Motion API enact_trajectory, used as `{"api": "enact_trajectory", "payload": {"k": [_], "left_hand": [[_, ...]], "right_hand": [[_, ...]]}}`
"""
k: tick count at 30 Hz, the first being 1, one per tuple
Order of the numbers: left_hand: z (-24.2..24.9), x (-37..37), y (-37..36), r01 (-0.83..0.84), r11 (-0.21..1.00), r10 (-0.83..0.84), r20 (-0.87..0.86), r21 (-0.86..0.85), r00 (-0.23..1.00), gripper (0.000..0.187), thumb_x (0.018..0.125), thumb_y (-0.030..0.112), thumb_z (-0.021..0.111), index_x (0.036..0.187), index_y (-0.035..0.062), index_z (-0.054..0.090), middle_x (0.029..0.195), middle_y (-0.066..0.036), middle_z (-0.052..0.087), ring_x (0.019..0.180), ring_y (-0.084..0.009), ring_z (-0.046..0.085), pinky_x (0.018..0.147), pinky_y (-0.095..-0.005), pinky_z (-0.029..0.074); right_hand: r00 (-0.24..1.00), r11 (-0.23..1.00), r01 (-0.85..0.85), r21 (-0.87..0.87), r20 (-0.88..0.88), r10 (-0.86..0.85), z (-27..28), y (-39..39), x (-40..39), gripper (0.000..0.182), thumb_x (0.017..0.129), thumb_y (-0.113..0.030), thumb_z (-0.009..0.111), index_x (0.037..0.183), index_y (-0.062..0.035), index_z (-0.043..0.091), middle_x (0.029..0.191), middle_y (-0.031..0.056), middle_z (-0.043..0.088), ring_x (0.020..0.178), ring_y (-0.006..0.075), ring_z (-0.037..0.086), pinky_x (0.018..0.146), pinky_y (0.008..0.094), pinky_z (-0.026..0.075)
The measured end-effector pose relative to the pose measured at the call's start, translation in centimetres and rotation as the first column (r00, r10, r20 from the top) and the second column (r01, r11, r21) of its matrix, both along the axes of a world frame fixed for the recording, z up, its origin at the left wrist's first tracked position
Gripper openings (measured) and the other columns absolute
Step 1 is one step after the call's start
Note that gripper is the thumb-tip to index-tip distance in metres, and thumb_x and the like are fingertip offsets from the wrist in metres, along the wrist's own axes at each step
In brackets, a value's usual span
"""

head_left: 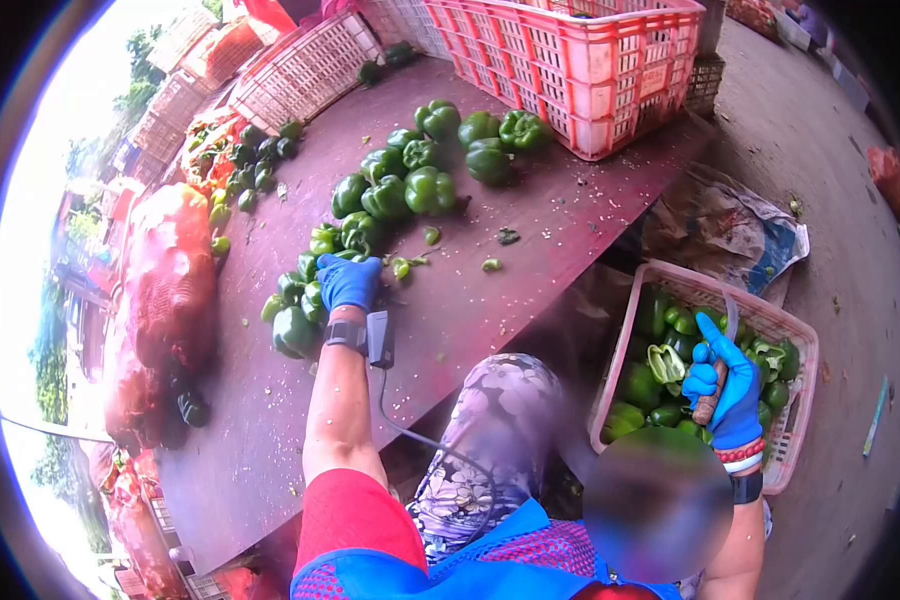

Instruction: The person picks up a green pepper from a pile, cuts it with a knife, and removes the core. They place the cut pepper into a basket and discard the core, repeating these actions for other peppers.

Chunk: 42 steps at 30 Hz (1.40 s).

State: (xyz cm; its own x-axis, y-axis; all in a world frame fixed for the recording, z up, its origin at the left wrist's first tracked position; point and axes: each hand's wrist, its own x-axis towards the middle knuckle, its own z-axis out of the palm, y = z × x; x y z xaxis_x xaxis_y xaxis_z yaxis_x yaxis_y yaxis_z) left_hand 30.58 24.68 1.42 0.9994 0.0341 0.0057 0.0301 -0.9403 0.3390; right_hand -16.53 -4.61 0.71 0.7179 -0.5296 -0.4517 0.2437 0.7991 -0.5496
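Note:
My left hand (348, 284), in a blue glove, reaches over the table into a row of green bell peppers (385, 198). Its fingers curl against a bell pepper (358, 232) at the row's near side, and the fingertips are partly hidden. On the right, my right hand (732, 392), also gloved in blue, grips a knife (710, 402) by its brown handle, the index finger stretched along it and the blade pointing away from me. This hand hovers over a pink crate (798, 440) with green peppers inside. A cut-open pepper (666, 363) shows its pale inside there.
A red-and-white plastic crate (590, 75) stands at the far edge of the dark table (450, 330). Red mesh sacks (165, 290) line the left side, near smaller dark peppers (255, 165). Pepper scraps (402, 268) lie on the tabletop. A crumpled sack (720, 235) lies beyond the pink crate.

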Motion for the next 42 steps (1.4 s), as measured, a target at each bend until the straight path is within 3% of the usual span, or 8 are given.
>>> {"api": "enact_trajectory", "payload": {"k": [9, 13, 17, 22, 25, 26, 38, 42], "left_hand": [[-3.3, -0.4, 0.5, -0.011, 0.886, 0.135, 0.235, -0.463, 0.962, 0.068, 0.068, 0.027, 0.077, 0.121, -0.0035, 0.046, 0.106, -0.02, 0.061, 0.088, -0.0318, 0.065, 0.08, -0.0428, 0.053], [0.7, -6.0, 0.5, -0.061, 0.289, -0.226, -0.129, -0.956, 0.965, 0.029, 0.086, 0.001, 0.066, 0.112, 0.0023, 0.053, 0.091, -0.006, 0.066, 0.075, -0.0187, 0.065, 0.066, -0.0335, 0.053], [0.4, -12.3, -3.5, 0.061, 0.047, -0.793, 0.0, -0.997, 0.609, 0.022, 0.088, 0.0, 0.068, 0.109, -0.0009, 0.065, 0.109, -0.013, 0.069, 0.1, -0.0206, 0.068, 0.085, -0.0316, 0.055], [2.5, -23.9, -12.4, 0.771, 0.034, -0.965, 0.18, -0.636, 0.19, 0.034, 0.087, 0.003, 0.068, 0.121, -0.0014, 0.063, 0.123, -0.016, 0.065, 0.108, -0.0231, 0.066, 0.09, -0.035, 0.055], [1.3, -27.3, -16.1, -0.417, 0.241, -0.96, -0.277, -0.876, 0.027, 0.047, 0.088, 0.01, 0.067, 0.132, 0.0011, 0.056, 0.127, -0.014, 0.062, 0.111, -0.0253, 0.064, 0.093, -0.0375, 0.055], [1.1, -28.0, -16.8, -0.387, 0.231, -0.97, -0.243, -0.893, -0.02, 0.058, 0.089, 0.013, 0.066, 0.142, 0.0023, 0.045, 0.129, -0.015, 0.06, 0.114, -0.0295, 0.064, 0.094, -0.0426, 0.057], [0.9, -32.8, -18.2, 0.523, 0.357, -0.932, -0.257, -0.774, 0.255, 0.041, 0.085, 0.005, 0.061, 0.124, 0.004, 0.048, 0.11, -0.012, 0.063, 0.09, -0.02, 0.069, 0.074, -0.0358, 0.062], [-1.2, -33.0, -18.0, 0.337, 0.34, -0.925, -0.248, -0.878, 0.288, 0.05, 0.077, 0.011, 0.071, 0.119, -0.0007, 0.046, 0.101, -0.015, 0.066, 0.075, -0.0202, 0.069, 0.064, -0.0326, 0.059]], "right_hand": [[0.993, 0.974, -0.081, -0.213, -0.101, 0.06, 0.6, 1.7, 0.0, 0.029, 0.102, -0.028, 0.058, 0.116, -0.0031, 0.063, 0.085, 0.0051, 0.063, 0.056, 0.0115, 0.053, 0.049, 0.0271, 0.044], [0.939, 0.864, -0.278, -0.42, -0.307, 0.153, 1.5, 2.0, -1.2, 0.02, 0.098, -0.023, 0.064, 0.105, -0.0053, 0.062, 0.081, 0.0082, 0.064, 0.053, 0.0099, 0.056, 0.046, 0.023, 0.042], [0.928, 0.578, -0.347, -0.738, -0.358, 0.1, 2.6, 4.3, 0.3, 0.04, 0.093, -0.02, 0.068, 0.129, -0.0036, 0.06, 0.088, 0.0093, 0.068, 0.065, 0.0113, 0.062, 0.055, 0.0246, 0.049], [0.905, 0.141, -0.362, -0.921, -0.384, -0.182, 2.9, 4.8, 0.9, 0.053, 0.091, -0.018, 0.065, 0.139, -0.001, 0.052, 0.102, 0.0216, 0.069, 0.082, 0.0338, 0.068, 0.073, 0.0428, 0.053], [0.878, 0.098, -0.382, -0.919, -0.394, -0.272, 2.4, 4.3, 0.2, 0.063, 0.088, -0.014, 0.061, 0.146, 0.0008, 0.041, 0.095, 0.0285, 0.067, 0.081, 0.0439, 0.066, 0.071, 0.0508, 0.052], [0.837, 0.101, -0.443, -0.891, -0.452, -0.308, 2.0, 4.1, -0.2, 0.065, 0.087, -0.013, 0.061, 0.147, -0.0003, 0.041, 0.099, 0.0262, 0.068, 0.082, 0.0414, 0.068, 0.072, 0.0488, 0.054], [0.332, 0.205, -0.894, -0.399, -0.896, -0.294, 1.8, 3.8, -0.4, 0.095, 0.083, -0.021, 0.069, 0.149, 0.0195, 0.012, 0.088, 0.0233, 0.07, 0.077, 0.0353, 0.071, 0.067, 0.0454, 0.056], [0.402, 0.255, -0.849, -0.463, -0.879, -0.257, -0.4, 4.0, -1.1, 0.084, 0.085, -0.009, 0.059, 0.15, 0.0173, 0.014, 0.093, 0.0253, 0.07, 0.081, 0.0381, 0.071, 0.071, 0.0477, 0.056]]}}
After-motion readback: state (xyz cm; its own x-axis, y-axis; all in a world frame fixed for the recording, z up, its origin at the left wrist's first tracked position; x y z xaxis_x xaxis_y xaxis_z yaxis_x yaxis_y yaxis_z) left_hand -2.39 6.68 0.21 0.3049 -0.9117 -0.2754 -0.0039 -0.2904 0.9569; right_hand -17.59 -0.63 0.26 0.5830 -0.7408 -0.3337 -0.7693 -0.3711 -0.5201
